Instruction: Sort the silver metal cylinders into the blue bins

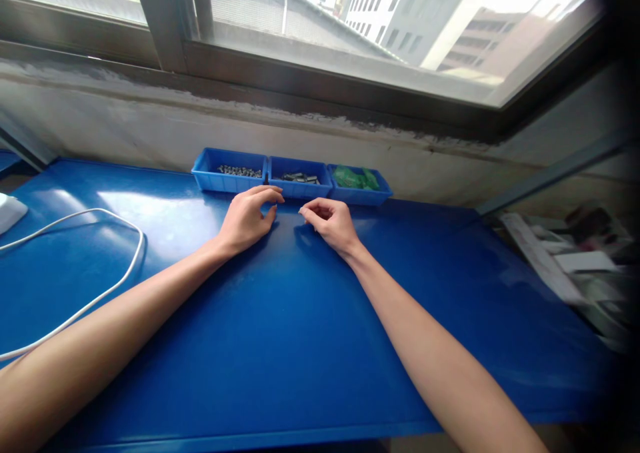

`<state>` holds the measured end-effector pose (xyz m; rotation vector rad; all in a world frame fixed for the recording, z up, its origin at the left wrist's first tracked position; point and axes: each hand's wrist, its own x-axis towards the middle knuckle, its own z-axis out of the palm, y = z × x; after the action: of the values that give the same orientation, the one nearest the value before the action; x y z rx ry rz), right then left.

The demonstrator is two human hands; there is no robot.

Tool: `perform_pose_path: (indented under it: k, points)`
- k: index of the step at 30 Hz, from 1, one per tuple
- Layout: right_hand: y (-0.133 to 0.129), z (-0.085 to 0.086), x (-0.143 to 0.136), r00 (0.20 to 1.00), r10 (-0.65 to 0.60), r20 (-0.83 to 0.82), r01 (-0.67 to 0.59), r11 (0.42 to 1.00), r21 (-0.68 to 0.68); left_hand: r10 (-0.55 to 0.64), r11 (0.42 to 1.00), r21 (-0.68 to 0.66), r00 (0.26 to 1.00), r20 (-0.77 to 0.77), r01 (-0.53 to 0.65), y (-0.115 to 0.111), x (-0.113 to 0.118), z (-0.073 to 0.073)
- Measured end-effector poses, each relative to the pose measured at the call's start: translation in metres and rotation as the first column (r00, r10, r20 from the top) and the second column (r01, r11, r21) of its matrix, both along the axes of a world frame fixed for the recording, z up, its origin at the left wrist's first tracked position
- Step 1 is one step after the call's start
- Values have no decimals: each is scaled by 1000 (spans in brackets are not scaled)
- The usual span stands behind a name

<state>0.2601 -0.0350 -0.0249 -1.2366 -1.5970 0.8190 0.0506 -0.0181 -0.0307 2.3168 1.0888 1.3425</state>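
Observation:
My left hand [251, 214] hovers over the blue table with its thumb and index finger apart, and nothing shows between them. To its right my right hand [331, 220] is closed in a pinch, thumb against fingertips. Whatever it may hold is too small or hidden to make out. Just beyond the hands stand three blue bins in a row. The left bin [227, 183] holds many small metal parts [240, 171]. Short metal cylinders [300, 177] lie in the middle bin [300, 190]. A green plastic bag [355, 177] sits in the right bin [361, 196].
The blue table [280, 360] runs up to a wall below a window [325, 73]. A white cable [135, 260] loops across its left side, near a white object [10, 211] at the edge. Blurred clutter [585, 260] lies beyond the right edge.

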Motion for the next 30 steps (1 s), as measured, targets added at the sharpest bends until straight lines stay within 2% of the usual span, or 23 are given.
perform_pose_path:
  k: [5,10,15,17,23,30]
  points:
    - [1,0,0,998,18,-60,-19,1000,-10,-17,1000,7,999,-27,17,1,-1,-3]
    - [0,1,1,999,13,-53,-14,1000,-18,-44,999,-15,999,-30,43,-1,-2,-1]
    - [-1,4,1,998,22,-60,-24,999,-33,14,1000,-3,999,-45,-14,-1,-3,3]
    - [-1,4,1,998,23,-64,-26,999,-35,19,1000,-13,999,-36,-19,-2,-2,3]
    - [-1,4,1,998,28,-63,-30,999,-33,-59,998,-34,998,37,61,-7,3,6]
    - [-1,6,1,998,21,-51,-23,999,-45,-14,995,-102,998,62,21,-6,1,5]
